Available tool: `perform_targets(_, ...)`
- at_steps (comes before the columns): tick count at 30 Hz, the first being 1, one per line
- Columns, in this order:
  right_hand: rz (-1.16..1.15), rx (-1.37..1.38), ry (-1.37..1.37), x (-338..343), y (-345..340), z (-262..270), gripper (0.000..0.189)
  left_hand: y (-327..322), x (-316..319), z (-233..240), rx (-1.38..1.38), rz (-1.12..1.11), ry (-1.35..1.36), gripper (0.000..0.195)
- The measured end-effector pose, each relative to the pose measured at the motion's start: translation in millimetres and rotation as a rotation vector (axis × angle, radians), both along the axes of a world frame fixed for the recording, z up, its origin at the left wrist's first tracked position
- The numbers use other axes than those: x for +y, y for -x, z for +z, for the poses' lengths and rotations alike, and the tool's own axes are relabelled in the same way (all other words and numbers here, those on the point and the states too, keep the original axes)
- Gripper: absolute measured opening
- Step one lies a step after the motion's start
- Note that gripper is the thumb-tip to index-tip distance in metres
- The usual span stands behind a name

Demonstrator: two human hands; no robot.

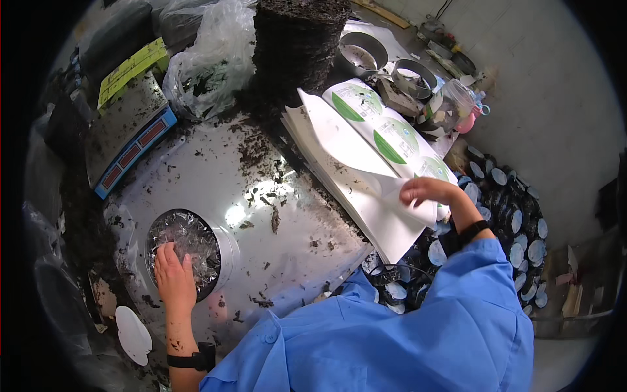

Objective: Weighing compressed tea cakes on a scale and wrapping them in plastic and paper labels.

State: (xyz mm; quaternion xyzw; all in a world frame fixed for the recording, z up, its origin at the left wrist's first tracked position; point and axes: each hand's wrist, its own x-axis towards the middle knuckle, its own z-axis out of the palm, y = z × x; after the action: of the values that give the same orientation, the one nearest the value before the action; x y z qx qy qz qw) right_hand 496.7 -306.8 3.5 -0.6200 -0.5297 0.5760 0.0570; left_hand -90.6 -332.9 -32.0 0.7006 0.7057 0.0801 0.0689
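My left hand [175,277] rests with spread fingers on crinkled clear plastic film [201,240] inside a round metal ring [226,255] on the table. At the right, my right hand [426,192] is at the curled edge of a white paper sheet [352,152], its fingers bent; whether they pinch the sheet cannot be told. Under that sheet lies a stack of large papers [377,230]. Beside it are sheets printed with green and white round labels [389,139]. Dark dry flakes [257,152] are scattered over the shiny tabletop [196,171].
A tall stack of dark, thin layered sheets [301,44] stands at the back. A digital scale [134,152] and a clear plastic bag [210,63] are at the back left. Metal rings [362,51] and a clear jar [450,105] stand back right. Many dark rolls with pale round ends [517,220] are piled at right.
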Motion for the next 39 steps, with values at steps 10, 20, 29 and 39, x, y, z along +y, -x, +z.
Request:
perform_targets(10,0.101,-0.605,-0.561,34.9,62.1,9.8,0.049,-0.2,-4.1,0.1,-0.010,0.013,0.017,0.042)
perform_targets(20,0.356,-1.327,-0.555,82.4,17.6,-47.8,0.043,-2.6,1.2,1.2,-0.034,-0.013,0.009,0.044)
perform_targets(29,-0.367,-0.882,-0.685,84.3,-23.3,-52.7,0.032,-1.8,2.7,0.9,-0.019,0.003,-0.008,0.045)
perform_targets(39,-0.641,0.263,-1.248,113.7,-16.6,166.4,0.026,-8.5,6.3,7.1,-0.048,0.010,-0.023,0.049)
